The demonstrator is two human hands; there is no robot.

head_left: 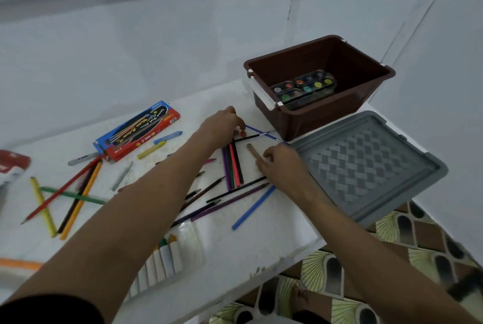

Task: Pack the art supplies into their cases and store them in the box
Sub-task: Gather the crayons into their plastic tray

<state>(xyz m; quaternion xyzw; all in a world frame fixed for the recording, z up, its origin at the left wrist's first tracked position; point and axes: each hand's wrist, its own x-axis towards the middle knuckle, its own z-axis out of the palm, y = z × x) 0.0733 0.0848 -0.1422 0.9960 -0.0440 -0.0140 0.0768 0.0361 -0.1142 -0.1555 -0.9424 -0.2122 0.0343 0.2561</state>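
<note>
My left hand (222, 125) reaches over the white table (261, 240), its curled fingers holding the top ends of a bundle of coloured pens (233, 164). My right hand (283, 164) rests beside them, index finger stretched toward a brown stick (252, 149); its other fingers are curled. Whether it holds anything is unclear. A brown box (321, 83) at the back right holds a watercolour paint case (304, 89). More pencils (209, 203) and a blue pen (252, 208) lie scattered below the hands.
The grey box lid (366, 166) lies right of my right hand. A blue-red pencil carton (138, 130), crayons (156, 144) and crossed pencils (65, 200) sit on the left. A clear crayon case (167, 258) lies near the front edge. Patterned floor (405, 258) shows below right.
</note>
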